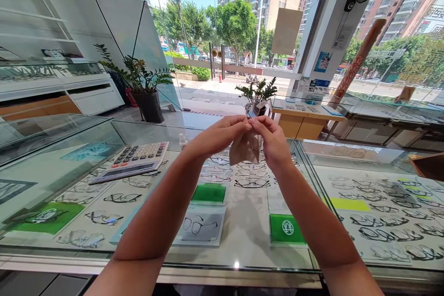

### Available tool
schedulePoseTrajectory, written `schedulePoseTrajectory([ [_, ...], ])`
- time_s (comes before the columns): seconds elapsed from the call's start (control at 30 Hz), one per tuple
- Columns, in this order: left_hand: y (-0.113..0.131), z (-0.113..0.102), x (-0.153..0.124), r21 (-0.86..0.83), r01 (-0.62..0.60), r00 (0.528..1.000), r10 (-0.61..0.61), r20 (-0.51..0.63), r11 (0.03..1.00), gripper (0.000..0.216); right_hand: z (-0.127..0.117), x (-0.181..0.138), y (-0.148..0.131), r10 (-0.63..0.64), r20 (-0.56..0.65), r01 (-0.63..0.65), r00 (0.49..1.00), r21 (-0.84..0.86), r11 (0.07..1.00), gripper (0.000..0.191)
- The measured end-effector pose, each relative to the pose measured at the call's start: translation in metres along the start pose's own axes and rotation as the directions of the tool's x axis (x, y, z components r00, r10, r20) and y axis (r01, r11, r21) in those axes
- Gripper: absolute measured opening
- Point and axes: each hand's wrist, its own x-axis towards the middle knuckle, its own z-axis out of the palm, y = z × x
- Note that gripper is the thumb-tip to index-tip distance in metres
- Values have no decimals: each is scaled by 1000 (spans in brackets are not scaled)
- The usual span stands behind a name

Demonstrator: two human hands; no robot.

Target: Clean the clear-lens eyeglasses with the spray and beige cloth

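My left hand (pixel 222 135) and my right hand (pixel 272 141) are raised together above a glass display counter (pixel 243 222). Both pinch the top edge of a small beige cloth (pixel 244 148), which hangs down between them. Their fingertips nearly touch at the cloth's top. Whether anything is wrapped inside the cloth is hidden. Under the glass lie several rows of spectacle frames (pixel 251 182).
A large calculator (pixel 133 161) lies on the glass at the left, and a small white bottle (pixel 182 140) stands behind it. Green brand cards (pixel 287 228) sit inside the case. A potted plant (pixel 145 88) stands on the floor, a smaller plant (pixel 257 97) beyond my hands.
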Motion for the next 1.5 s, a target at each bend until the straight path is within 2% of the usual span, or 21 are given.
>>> schedulePoseTrajectory([
  [0.13, 0, 1, 1, -84, -31, 999, 30, -16, 996, 44, -4, 2, 0, -13, -18, 13, 1000, 26, 1000, 20],
  [0.27, -3, 1, 2, -142, 10, 996, -22, -81, 990, 36, -9, 5, -1, -19, -60, 23, 998, 64, 998, 19],
  [0.47, -14, 3, 7, -284, 39, 999, -32, 29, 958, 53, -11, 8, -5, 0, -96, 15, 995, 149, 989, 20],
  [0.8, -18, 6, 10, -233, 58, 994, -34, 106, 971, 45, -8, 7, -9, -1, -118, 30, 993, 242, 970, 22],
  [0.97, -20, 12, 10, -257, 57, 994, -32, 100, 965, 46, -9, 6, -11, -4, -130, 40, 992, 275, 961, 22],
  [1.17, -28, 25, 15, -379, 62, 997, -42, 59, 923, 46, -13, 9, -14, 1, -160, 42, 987, 264, 964, 22],
  [1.33, -26, 31, 14, -322, 1, 1000, -6, -15, 947, 45, -16, 11, -15, -41, -164, 68, 986, 161, 985, 24],
  [1.5, -23, 32, 14, -348, -10, 1000, 1, -27, 937, 40, -13, 9, -16, 0, -142, 34, 990, 237, 971, 27],
])
